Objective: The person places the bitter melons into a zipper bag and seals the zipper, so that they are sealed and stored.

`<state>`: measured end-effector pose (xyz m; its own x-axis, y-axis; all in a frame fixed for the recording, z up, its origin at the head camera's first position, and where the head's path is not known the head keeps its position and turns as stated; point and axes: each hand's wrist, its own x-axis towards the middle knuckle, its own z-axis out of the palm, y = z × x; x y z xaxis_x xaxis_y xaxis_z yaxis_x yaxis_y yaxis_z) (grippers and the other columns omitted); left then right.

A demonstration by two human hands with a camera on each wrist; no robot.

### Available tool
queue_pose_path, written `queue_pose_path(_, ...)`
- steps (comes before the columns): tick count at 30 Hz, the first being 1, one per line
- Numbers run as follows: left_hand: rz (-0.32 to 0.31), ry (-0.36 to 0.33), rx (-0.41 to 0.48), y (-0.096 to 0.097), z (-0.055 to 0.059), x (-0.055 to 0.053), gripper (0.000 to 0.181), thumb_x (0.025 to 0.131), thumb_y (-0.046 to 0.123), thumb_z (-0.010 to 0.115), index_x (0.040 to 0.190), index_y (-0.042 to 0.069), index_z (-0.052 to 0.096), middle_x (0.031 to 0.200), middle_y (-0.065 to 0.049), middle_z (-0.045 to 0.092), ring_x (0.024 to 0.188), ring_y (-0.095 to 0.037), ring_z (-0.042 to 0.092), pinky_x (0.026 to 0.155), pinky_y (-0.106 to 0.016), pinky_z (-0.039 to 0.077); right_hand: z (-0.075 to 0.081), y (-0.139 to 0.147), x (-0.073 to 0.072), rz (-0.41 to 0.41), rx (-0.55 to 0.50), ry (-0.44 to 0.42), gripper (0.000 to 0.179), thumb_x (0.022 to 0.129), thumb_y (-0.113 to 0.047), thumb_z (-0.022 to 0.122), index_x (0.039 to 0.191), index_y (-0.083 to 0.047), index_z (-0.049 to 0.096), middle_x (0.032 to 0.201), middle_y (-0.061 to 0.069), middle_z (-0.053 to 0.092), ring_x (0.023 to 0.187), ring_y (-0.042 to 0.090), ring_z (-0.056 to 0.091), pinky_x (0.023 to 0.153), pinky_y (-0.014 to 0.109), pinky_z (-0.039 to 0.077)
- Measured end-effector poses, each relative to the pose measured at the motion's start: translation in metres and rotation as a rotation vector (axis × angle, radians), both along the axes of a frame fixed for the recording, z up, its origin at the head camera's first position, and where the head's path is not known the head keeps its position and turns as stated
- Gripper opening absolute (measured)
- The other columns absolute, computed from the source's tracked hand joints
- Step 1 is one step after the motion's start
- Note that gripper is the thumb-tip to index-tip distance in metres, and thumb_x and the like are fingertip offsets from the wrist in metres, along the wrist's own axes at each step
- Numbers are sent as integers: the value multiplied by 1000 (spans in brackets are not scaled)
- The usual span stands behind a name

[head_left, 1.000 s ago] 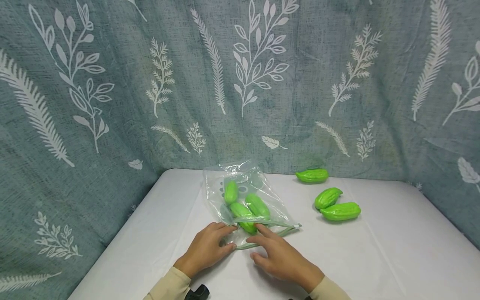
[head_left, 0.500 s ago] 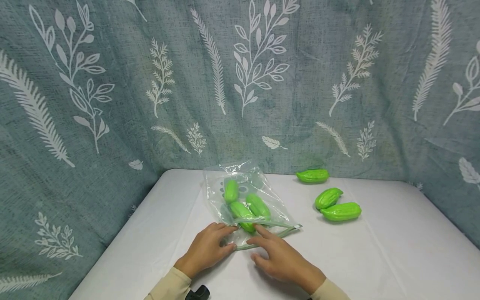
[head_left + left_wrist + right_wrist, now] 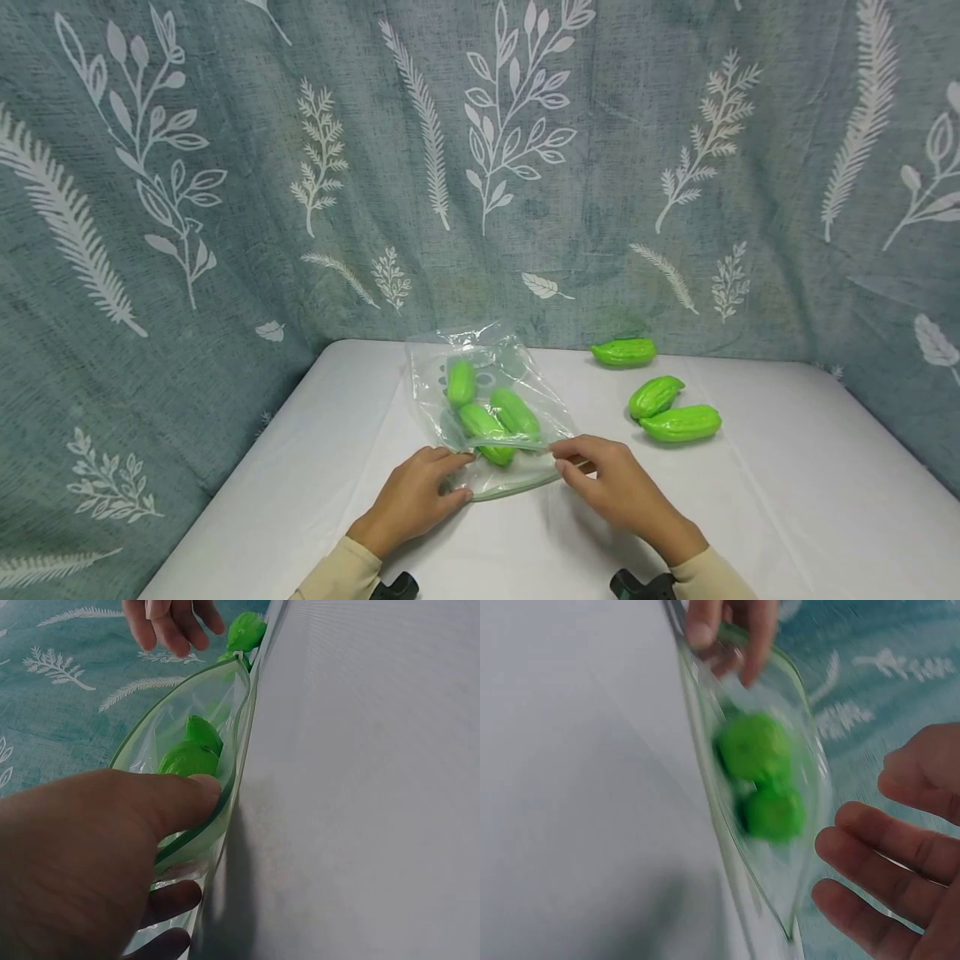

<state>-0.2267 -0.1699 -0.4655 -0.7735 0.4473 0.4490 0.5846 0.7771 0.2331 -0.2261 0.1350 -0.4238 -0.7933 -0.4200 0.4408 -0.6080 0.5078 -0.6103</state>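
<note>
A clear zip bag with a pale green zip lies on the white table, its mouth parted toward me. Three bright green bitter melons are inside, one close to the mouth. My left hand holds the bag's mouth at its left end, thumb on the near lip; the left wrist view shows that thumb over the zip edge. My right hand is at the right end of the mouth, hiding that corner. In the right wrist view its relaxed fingers stand beside the bag, holding nothing.
Three more bitter melons lie on the right of the table: one melon at the back edge, and a touching pair with the front melon nearer me. A blue-green leaf-patterned curtain stands behind and at both sides.
My right hand has moved right, from above the middle of the bag's mouth to its right corner. My left hand, the bag and the melons have stayed in place.
</note>
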Motion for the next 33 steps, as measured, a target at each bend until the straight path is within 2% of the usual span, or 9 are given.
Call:
queue_pose_path(7,-1,-1,-1,0,1,0,44,86,33,79,127,20,70,110,5,68,97,-13,61,78,-36,53,-1,31,-12,-147,-22,22,17,95,-9,69,111,-9,74,102,-2,73,89,11,67,74,29,56)
queue_pose_path(13,-7,-4,7,0,0,0,44,86,33,79,127,20,70,109,5,68,96,-13,60,78,-36,53,-1,58,-19,-258,-11,-38,21,98,-18,66,116,-11,73,108,1,73,94,18,68,78,30,56)
queue_pose_path(20,-2,0,-1,0,-1,0,44,85,33,79,126,20,71,109,5,68,96,-13,60,78,-35,53,-2,86,-28,-360,22,-92,32,101,-32,62,124,-11,70,113,6,72,99,26,67,75,38,55)
queue_pose_path(24,0,-2,-3,-1,-1,0,43,85,33,79,125,21,71,108,6,68,94,-12,60,77,-34,52,-2,98,-29,-407,32,-78,35,102,-33,60,125,-9,69,112,9,72,101,32,67,73,41,55)
queue_pose_path(28,-2,4,-1,0,-1,0,42,85,33,79,125,21,71,108,6,69,94,-12,60,77,-35,52,-3,111,-30,-467,27,-44,33,101,-28,61,124,-6,69,110,12,71,102,34,66,73,41,54)
queue_pose_path(33,-3,15,2,0,-2,0,43,85,33,80,125,21,71,108,6,68,94,-13,60,77,-35,52,-6,124,-32,-547,-1,-23,32,100,-23,62,124,-3,68,110,16,70,106,35,62,79,46,49)
